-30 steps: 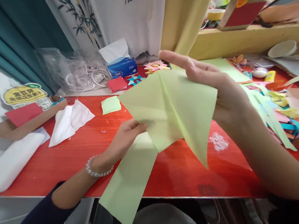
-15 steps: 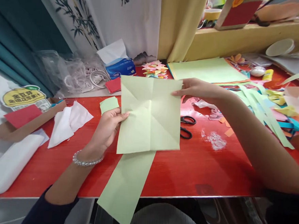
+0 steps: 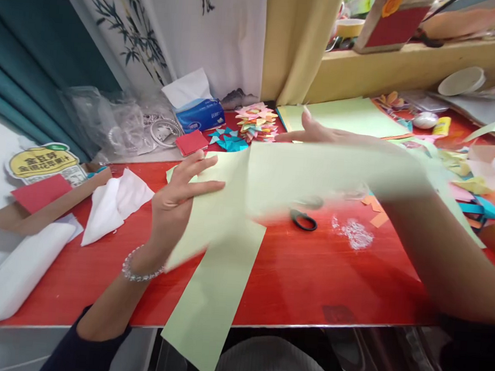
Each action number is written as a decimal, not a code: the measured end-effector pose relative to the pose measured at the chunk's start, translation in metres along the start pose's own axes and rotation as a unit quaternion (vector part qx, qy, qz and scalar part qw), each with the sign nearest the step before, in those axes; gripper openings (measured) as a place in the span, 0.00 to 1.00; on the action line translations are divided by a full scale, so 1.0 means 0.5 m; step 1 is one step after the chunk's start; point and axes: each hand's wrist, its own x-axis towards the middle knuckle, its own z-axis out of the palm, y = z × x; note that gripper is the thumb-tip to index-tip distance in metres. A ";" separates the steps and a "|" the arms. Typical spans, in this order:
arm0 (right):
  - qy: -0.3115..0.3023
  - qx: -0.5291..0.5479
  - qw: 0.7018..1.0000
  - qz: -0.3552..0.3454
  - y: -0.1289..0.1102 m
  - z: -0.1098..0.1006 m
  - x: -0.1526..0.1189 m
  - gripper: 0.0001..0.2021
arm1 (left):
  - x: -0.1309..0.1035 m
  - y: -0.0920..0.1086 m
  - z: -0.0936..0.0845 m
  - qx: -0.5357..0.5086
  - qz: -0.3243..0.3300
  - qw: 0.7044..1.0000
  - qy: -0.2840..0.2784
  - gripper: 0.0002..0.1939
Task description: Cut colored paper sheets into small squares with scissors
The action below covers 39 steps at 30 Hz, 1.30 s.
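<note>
A creased light green paper sheet (image 3: 225, 198) is up over the table, its right part smeared by motion. My left hand (image 3: 172, 203) holds its left side, with two fingers spread across the front face. My right hand (image 3: 319, 133) is behind the blurred upper right edge, thumb raised and a finger stretched left, apart from each other; the other fingers are hidden. Below the sheet, a long green paper strip (image 3: 213, 307) hangs over the table's front edge. Black-handled scissors (image 3: 304, 220) lie to the right, partly covered by the blurred paper.
On the red table (image 3: 308, 280) stand a blue tissue pack (image 3: 199, 114) and a pile of folded paper pieces (image 3: 257, 121) at the back. Red paper squares (image 3: 191, 142) and a white tissue (image 3: 117, 204) lie left. Green sheets (image 3: 341, 116) and a glue stick (image 3: 441, 127) are back right.
The sheet was flat and square to view; now its right side is swinging and blurred. My right hand has left its grip at the right edge and moved left; my left fingers have spread.
</note>
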 end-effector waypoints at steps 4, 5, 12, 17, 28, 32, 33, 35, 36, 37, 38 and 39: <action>-0.024 0.060 0.996 -0.064 -0.001 0.024 0.014 0.21 | 0.004 -0.010 -0.004 0.087 0.091 0.990 -0.058 0.15; -0.021 0.054 0.995 -0.078 0.002 0.024 0.020 0.19 | 0.004 -0.013 -0.004 0.104 0.096 0.988 -0.066 0.15; 0.032 -0.024 0.998 -0.058 0.019 0.034 0.029 0.11 | 0.007 0.014 -0.007 0.040 0.019 0.999 -0.001 0.19; -0.089 -0.070 0.992 -0.050 0.003 0.103 0.013 0.12 | 0.052 0.056 -0.004 0.021 -0.076 0.995 -0.060 0.19; 0.179 -0.382 0.905 -0.059 0.055 0.045 0.003 0.14 | 0.090 -0.054 -0.040 0.195 -0.265 0.915 -0.234 0.14; 0.125 -0.473 0.868 -0.088 0.090 0.106 -0.077 0.10 | 0.093 -0.091 -0.092 0.141 -0.302 0.929 -0.159 0.11; 0.060 -0.482 0.860 -0.154 0.103 0.138 -0.095 0.12 | 0.094 -0.093 -0.103 0.101 -0.310 0.937 -0.126 0.13; -0.100 -0.474 0.831 -0.272 0.140 0.204 -0.120 0.13 | 0.097 -0.093 -0.119 0.024 -0.297 0.953 -0.049 0.15; -0.145 -0.473 0.811 -0.314 0.161 0.235 -0.125 0.16 | 0.099 -0.091 -0.124 -0.005 -0.280 0.960 -0.011 0.15; -0.158 -0.470 0.798 -0.343 0.181 0.261 -0.126 0.21 | 0.101 -0.088 -0.127 -0.027 -0.256 0.966 0.019 0.14; -0.155 -0.470 0.792 -0.358 0.198 0.281 -0.121 0.27 | 0.103 -0.084 -0.129 -0.041 -0.230 0.971 0.044 0.12; -0.151 -0.467 0.791 -0.365 0.210 0.295 -0.114 0.30 | 0.104 -0.080 -0.130 -0.049 -0.205 0.976 0.062 0.11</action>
